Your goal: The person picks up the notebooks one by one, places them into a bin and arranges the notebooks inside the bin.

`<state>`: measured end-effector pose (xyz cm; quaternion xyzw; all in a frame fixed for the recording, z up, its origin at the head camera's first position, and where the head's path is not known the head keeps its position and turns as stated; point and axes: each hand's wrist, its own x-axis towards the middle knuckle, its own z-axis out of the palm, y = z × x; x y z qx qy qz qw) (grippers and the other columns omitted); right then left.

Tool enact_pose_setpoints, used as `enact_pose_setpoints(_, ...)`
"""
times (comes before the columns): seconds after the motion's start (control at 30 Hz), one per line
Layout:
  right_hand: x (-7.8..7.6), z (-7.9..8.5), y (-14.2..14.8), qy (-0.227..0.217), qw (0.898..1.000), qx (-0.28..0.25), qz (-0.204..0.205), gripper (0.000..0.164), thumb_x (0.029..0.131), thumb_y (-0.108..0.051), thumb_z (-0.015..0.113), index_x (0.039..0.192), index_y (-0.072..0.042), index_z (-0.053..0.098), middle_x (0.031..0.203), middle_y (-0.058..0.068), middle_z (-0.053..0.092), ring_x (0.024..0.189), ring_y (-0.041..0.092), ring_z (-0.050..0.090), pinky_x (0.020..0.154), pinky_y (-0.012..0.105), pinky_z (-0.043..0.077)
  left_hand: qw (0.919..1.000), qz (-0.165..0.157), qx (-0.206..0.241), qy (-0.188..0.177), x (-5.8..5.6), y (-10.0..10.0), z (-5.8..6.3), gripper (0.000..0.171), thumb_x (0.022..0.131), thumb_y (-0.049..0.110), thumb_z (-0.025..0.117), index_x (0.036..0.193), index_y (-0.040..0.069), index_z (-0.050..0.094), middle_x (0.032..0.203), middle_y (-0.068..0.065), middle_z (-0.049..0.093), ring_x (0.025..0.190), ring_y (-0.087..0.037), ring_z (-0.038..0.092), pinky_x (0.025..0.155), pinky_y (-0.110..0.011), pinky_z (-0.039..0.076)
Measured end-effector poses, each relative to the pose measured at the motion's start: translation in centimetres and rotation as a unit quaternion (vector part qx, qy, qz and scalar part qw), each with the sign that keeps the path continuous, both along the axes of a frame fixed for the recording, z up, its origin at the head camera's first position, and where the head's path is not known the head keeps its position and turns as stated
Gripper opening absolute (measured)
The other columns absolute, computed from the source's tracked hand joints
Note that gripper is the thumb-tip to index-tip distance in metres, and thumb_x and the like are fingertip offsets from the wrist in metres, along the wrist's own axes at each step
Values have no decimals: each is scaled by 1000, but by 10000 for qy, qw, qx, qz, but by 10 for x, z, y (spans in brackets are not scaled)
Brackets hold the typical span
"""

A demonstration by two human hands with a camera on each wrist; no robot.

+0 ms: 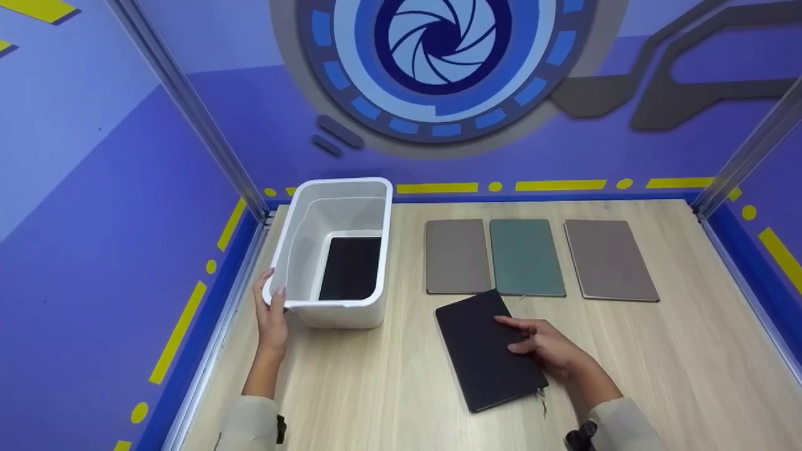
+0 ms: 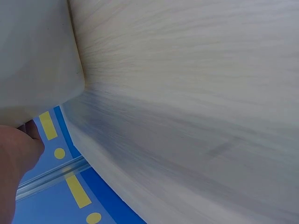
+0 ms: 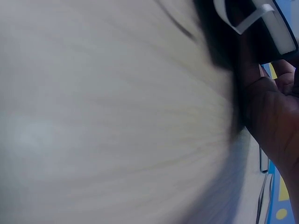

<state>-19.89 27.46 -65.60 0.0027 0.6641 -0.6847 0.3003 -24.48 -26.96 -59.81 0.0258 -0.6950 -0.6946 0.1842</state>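
My right hand (image 1: 551, 347) grips a black notebook (image 1: 485, 357) by its right side, thumb and a finger showing on the cover. A ribbon bookmark (image 3: 254, 18) trails from the notebook's lower end, and the white page edges show in the right wrist view. At the left, my left hand (image 1: 271, 316) holds the near left corner of a white plastic bin (image 1: 338, 316), fingers over the rim. Inside that bin a black flat item (image 1: 351, 268) lies on the bottom. In the left wrist view the bin wall (image 2: 37, 56) hides most of the left hand (image 2: 18, 154).
Behind the held notebook lie a taupe notebook (image 1: 457, 257), a green notebook (image 1: 527, 258) and another taupe notebook (image 1: 611, 260) in a row on the wooden table (image 1: 388, 401). Blue panels (image 1: 238, 119) enclose the table at the back and sides.
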Motion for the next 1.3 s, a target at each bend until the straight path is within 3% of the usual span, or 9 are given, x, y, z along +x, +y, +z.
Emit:
enact_pose_setpoints(0.23, 0, 0, 0, 143, 9997, 184, 62, 75, 93, -10, 74, 162, -14, 46, 174, 27, 25, 145, 24, 54, 101, 27, 56, 9999, 25, 31, -151, 1, 2, 0, 49, 112, 15, 43, 160, 11, 32, 159, -9, 40, 127, -7, 53, 98, -20, 47)
enact_pose_setpoints(0.73, 0, 0, -1, 138, 9998, 148, 78, 75, 94, -8, 73, 163, -13, 44, 175, 27, 23, 153, 31, 45, 102, 26, 55, 10000, 21, -37, -73, -1, 0, 0, 50, 111, 13, 43, 160, 8, 32, 162, -6, 38, 133, -18, 49, 98, -19, 46)
enact_pose_setpoints(0.97, 0, 0, -1, 140, 9997, 158, 100, 75, 94, -8, 73, 163, -12, 43, 174, 27, 25, 154, 31, 43, 103, 25, 54, 10000, 19, -41, 1, 0, -1, -1, 50, 111, 12, 43, 160, 7, 32, 163, -6, 36, 132, -13, 48, 102, -20, 45)
enact_pose_setpoints(1.3, 0, 0, -2, 114, 9992, 381, 28, 75, 93, -10, 74, 162, -15, 46, 174, 25, 28, 156, 35, 40, 104, 22, 51, 9998, -74, 92, -129, 0, 0, -1, 50, 113, 14, 41, 161, 11, 30, 164, -10, 35, 137, -17, 46, 103, -17, 44)
